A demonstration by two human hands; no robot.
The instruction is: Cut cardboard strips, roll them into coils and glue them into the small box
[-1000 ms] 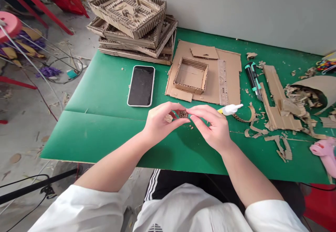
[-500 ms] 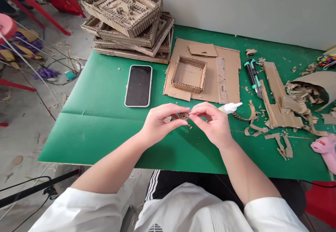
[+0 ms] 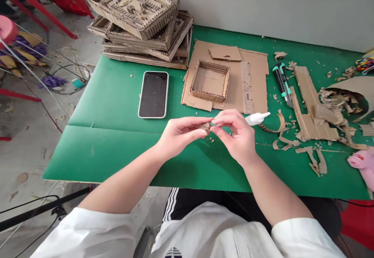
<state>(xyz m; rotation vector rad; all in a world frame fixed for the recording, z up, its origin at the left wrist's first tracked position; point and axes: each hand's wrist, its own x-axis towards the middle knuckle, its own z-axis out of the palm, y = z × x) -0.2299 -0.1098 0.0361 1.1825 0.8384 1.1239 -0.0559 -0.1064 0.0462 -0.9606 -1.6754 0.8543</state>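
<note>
Both hands meet above the green table (image 3: 117, 145). My left hand (image 3: 178, 135) and my right hand (image 3: 236, 137) pinch a small corrugated cardboard piece (image 3: 205, 126) between thumbs and fingertips. A white glue bottle (image 3: 256, 118) lies just right of my right hand, nozzle pointing right. Beyond the hands a small open cardboard box (image 3: 210, 80) sits on a flat cardboard sheet (image 3: 257, 69), beside a clear ruler (image 3: 247, 87).
A phone (image 3: 153, 94) lies face up at the left. Stacked cardboard trays (image 3: 140, 20) stand at the back left. A green utility knife (image 3: 282, 83), cardboard strips and scraps (image 3: 315, 121) and a pink object (image 3: 364, 164) lie at the right.
The hands have closed in on the small cardboard piece, fingertips tighter together. The view has shifted slightly; nothing on the table has moved.
</note>
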